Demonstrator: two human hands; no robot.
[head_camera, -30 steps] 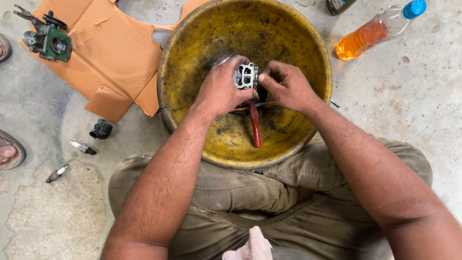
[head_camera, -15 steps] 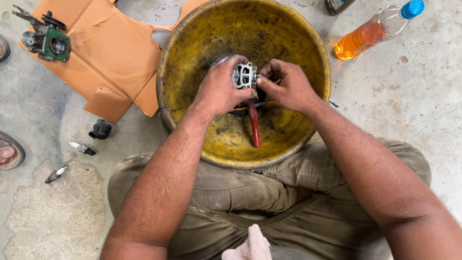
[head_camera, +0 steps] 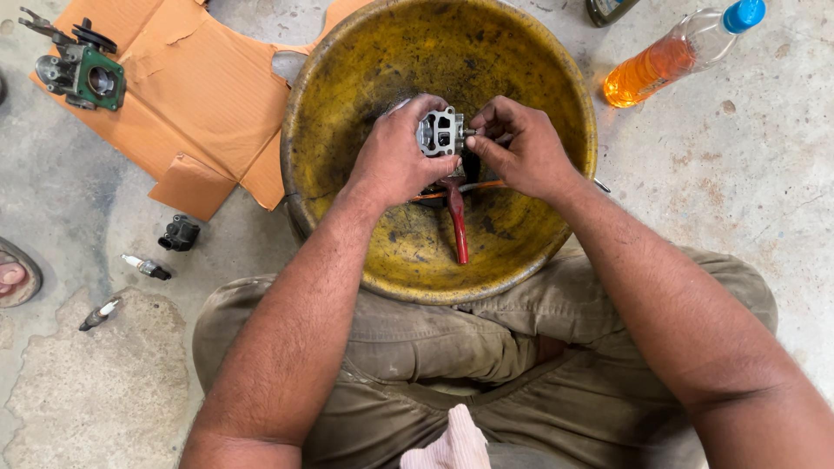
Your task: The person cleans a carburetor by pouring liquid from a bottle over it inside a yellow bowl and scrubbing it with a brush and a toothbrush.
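My left hand (head_camera: 401, 156) grips a small grey metal engine part (head_camera: 440, 133), like a carburettor body, over a dirty yellow basin (head_camera: 347, 78). My right hand (head_camera: 519, 148) pinches a small piece at the part's right side, fingers closed on it. Under both hands a red-handled tool (head_camera: 457, 221) lies in the basin, handle pointing toward me. What my right fingers pinch is too small to name.
Torn orange cardboard (head_camera: 187, 82) lies left of the basin with a green-faced engine part (head_camera: 82, 74) on it. A black cap (head_camera: 180, 233) and two spark plugs (head_camera: 146, 267) rest on the concrete floor. A bottle of orange liquid (head_camera: 673, 56) lies upper right.
Both hands stay over the basin; my right fingers have shifted slightly against the part's right side.
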